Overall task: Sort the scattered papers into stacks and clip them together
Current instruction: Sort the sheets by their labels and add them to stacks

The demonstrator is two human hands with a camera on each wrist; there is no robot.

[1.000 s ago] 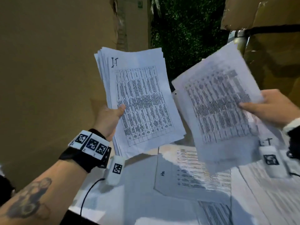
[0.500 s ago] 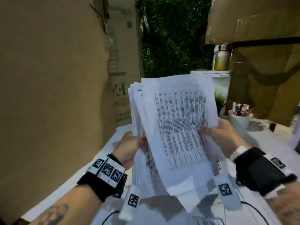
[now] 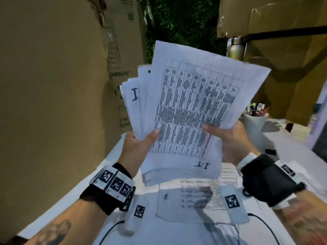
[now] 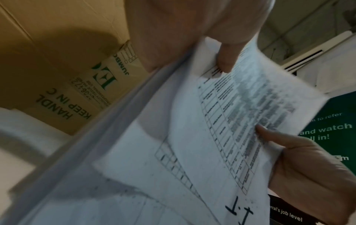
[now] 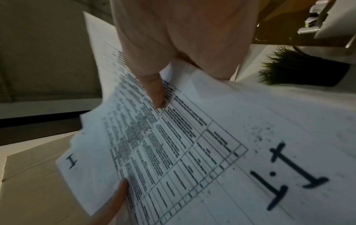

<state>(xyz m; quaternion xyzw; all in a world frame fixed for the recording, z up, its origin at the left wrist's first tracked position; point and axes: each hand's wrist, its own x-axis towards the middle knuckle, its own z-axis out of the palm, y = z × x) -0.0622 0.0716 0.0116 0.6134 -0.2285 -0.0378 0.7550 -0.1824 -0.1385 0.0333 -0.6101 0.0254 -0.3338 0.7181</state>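
Stack of papers (image 3: 185,110): held upright above the table, between both hands, sheets fanned unevenly at the left edge. Top sheet carries a printed grid table, upside down to the viewer, with handwritten "I.T" near its lower edge; a sheet behind shows a handwritten "I" at the left. The cell text is too blurred to read.

Left hand (image 3: 137,147): grips the stack's lower left, thumb pressed across the front of the top sheet; the fingers are behind the paper and out of sight.

Right hand (image 3: 228,138): grips the lower right, thumb laid flat on the printed table, the other fingers hidden behind the stack.

Loose sheets (image 3: 192,200): lying flat on the white table (image 3: 92,188) under the held stack, printed with similar tables, partly shadowed and partly covered by the wrist rigs. More sheets run off the lower edge, cut by the frame.

White cup (image 3: 254,124): stands on the table to the right, beyond the right hand. Holds pens or markers, upright; their number and kind cannot be made out.

Metal bottle (image 3: 235,48): behind the stack's upper right corner, its lower part hidden.

Cardboard boxes (image 3: 53,85): tall, at the left, green print partly readable ("JUMBO"); another cardboard mass at upper right, cut off.

Green foliage (image 3: 180,20): dark, behind the boxes.
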